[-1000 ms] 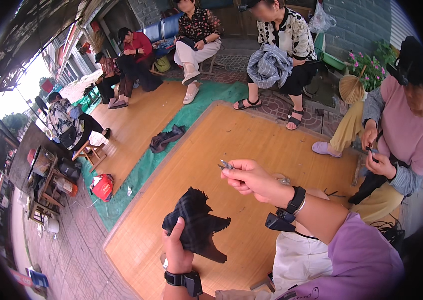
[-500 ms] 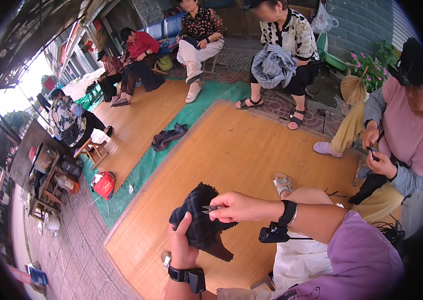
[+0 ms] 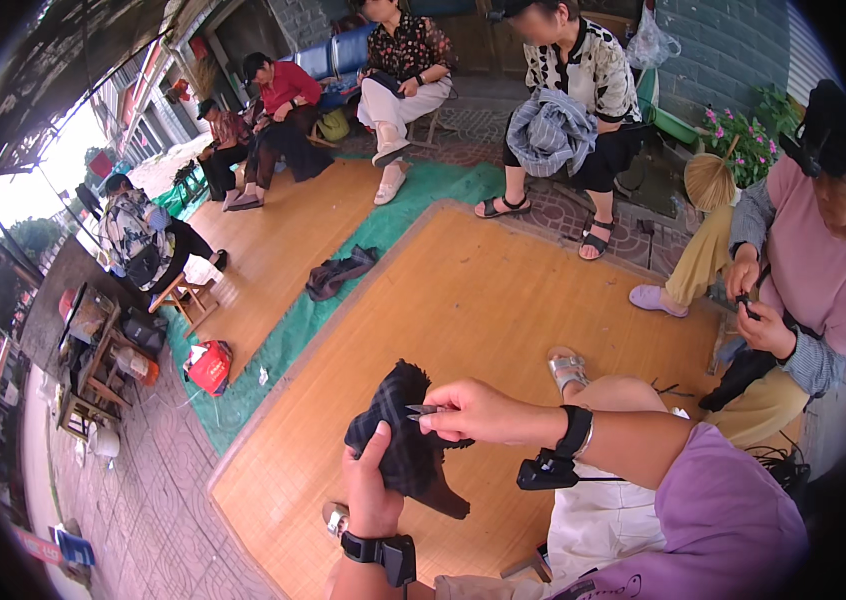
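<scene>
My left hand point(image 3: 373, 490) grips a dark checked piece of cloth point(image 3: 398, 395) from below, its thumb lying across the near face. The cloth is bunched, with a ragged, fringed outline. A dark brown tapering part point(image 3: 441, 497) hangs from its lower right. My right hand point(image 3: 473, 410) pinches a small pointed metal tool that looks like thread snips point(image 3: 420, 409). Its tips point left, over the cloth's upper face. Whether they touch the fabric I cannot tell. The handle end is hidden in my fingers.
Tan mats point(image 3: 503, 290) cover the ground, over a green sheet point(image 3: 348, 270) bearing a dark crumpled cloth point(image 3: 341, 272). A red bag point(image 3: 208, 367) sits at left, near a wooden stool point(image 3: 183, 300). Several people sit around; the nearest, in pink point(image 3: 813, 240), handles something small and dark at right.
The tips of the snips look closer together than before. Both hands and the cloth have shifted very slightly to the right, and the cloth's right edge appears folded differently.
</scene>
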A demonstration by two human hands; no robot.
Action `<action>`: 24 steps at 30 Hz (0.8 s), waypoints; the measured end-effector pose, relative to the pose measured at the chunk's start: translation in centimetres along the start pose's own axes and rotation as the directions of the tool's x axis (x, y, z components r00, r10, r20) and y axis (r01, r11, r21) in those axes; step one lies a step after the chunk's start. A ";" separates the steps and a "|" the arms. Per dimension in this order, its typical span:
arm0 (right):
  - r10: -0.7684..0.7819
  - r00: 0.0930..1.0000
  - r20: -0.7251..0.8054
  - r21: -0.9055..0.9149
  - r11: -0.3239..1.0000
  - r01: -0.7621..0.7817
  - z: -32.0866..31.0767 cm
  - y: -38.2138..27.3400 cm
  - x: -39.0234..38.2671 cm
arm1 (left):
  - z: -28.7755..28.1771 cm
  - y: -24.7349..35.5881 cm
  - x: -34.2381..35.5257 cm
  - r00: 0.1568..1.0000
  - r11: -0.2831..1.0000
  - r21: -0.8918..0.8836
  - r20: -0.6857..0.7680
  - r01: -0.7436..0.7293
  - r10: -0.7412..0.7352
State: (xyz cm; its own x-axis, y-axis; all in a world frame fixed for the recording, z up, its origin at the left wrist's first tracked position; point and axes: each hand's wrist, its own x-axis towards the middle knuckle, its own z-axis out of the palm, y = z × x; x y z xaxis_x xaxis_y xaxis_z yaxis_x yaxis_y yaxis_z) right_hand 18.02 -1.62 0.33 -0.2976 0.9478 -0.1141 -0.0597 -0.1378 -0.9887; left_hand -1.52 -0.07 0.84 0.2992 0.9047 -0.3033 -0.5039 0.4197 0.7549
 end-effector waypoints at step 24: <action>-0.023 0.958 -0.285 0.234 0.968 0.093 -5.1 -2.8 -1.3 | -1.2 -0.2 0.0 0.999 1.000 0.018 -0.036 -0.002 0.002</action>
State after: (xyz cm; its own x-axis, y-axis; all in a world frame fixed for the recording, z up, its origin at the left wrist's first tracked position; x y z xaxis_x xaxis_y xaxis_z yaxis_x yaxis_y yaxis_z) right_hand 23.42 -1.01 2.74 -0.0121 0.9934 -0.1141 -0.3083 -0.1122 -0.9446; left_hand -2.42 -0.04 0.03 0.2683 0.9077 -0.3226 -0.4894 0.4169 0.7660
